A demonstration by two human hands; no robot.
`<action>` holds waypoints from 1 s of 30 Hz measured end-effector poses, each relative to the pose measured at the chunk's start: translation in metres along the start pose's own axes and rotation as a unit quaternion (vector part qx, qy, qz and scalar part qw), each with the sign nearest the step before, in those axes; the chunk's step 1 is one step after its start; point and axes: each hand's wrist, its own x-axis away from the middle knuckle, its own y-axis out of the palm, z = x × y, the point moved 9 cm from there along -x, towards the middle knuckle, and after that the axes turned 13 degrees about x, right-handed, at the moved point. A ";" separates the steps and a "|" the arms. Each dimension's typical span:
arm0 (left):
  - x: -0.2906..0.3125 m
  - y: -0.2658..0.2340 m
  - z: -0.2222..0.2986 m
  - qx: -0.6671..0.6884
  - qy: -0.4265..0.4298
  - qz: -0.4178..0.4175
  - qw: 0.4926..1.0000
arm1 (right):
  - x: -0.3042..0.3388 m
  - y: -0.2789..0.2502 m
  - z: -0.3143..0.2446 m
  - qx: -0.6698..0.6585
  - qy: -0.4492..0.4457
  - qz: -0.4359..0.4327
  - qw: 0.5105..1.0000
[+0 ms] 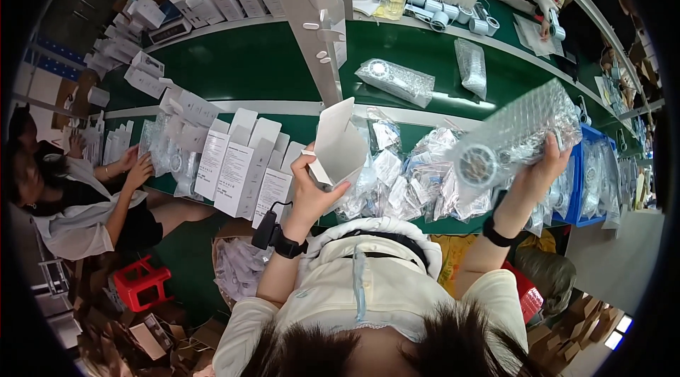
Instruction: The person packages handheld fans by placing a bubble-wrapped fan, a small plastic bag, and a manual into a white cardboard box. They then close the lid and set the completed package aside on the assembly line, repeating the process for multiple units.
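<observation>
My left hand [315, 191] grips an open white carton [338, 140], its flap standing up and its inside bare to view. Out to the right, my right hand [549, 164] is closed round a bubble-wrap bag [520, 129]. Inside that clear bag a round white fan-like part [478, 166] shows at the lower left end. Between my hands lies a heap of small clear packets [418, 179] with white contents. Just left of my left hand stand several white printed cartons [241, 172] with raised flaps.
Wrapped units [397, 81] ride on the green conveyor [227, 58] beyond a metal post [304, 16]. A blue bin [591, 179] of bagged items stands at right. A co-worker [85, 193] sits at left, near a red stool [142, 283]; another person's gloved hand [544, 5] works far right.
</observation>
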 end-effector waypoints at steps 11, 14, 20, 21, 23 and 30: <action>0.016 0.004 0.027 -0.053 0.087 -0.020 0.995 | 0.145 0.221 0.012 0.198 -0.228 -0.310 0.902; 0.015 -0.017 0.014 0.097 0.027 0.113 0.988 | 0.178 0.223 0.017 0.246 -0.271 -0.432 0.824; 0.033 -0.036 -0.001 0.067 0.091 0.070 0.991 | 0.134 0.168 0.109 0.194 -0.147 -0.433 0.868; 0.035 -0.042 -0.010 0.074 0.062 0.082 0.992 | 0.116 0.166 0.146 0.310 -0.128 -0.398 0.854; 0.040 -0.051 -0.022 0.087 0.006 0.109 0.990 | 0.102 0.161 0.222 0.491 -0.110 -0.380 0.776; 0.009 -0.063 0.026 -0.067 -0.035 0.108 0.991 | 0.121 0.145 0.316 0.482 -0.069 -0.526 0.697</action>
